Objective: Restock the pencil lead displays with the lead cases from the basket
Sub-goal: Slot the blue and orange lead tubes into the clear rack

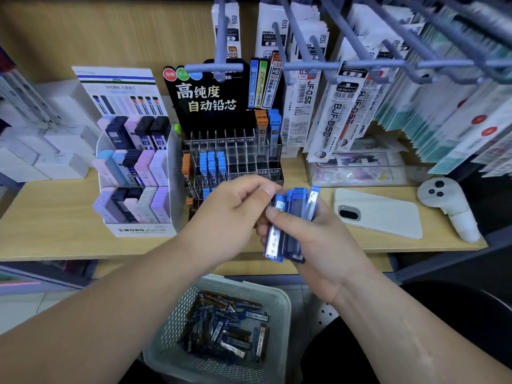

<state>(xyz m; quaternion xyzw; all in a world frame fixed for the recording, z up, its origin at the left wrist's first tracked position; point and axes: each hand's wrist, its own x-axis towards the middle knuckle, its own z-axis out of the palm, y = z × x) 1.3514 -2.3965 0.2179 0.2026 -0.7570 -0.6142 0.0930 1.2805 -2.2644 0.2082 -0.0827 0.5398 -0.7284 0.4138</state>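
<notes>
Hands first: what are they doing?
— Right hand (318, 245) grips a bunch of blue transparent plastic lead cases (295, 209); left hand (232, 214) pinches the top of one.
— Other stock?
— Loose in the grey perforated plastic basket (277, 297) below the wooden shelf (55, 212); the clear acrylic tiered display (235, 151) stands just behind.

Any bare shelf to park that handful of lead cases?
Best: bare shelf left of the MONO display, in front of the white boxes. Thin strip along the front edge before the phone. Right side crowded: phone, controller, hanging refill packs.
</notes>
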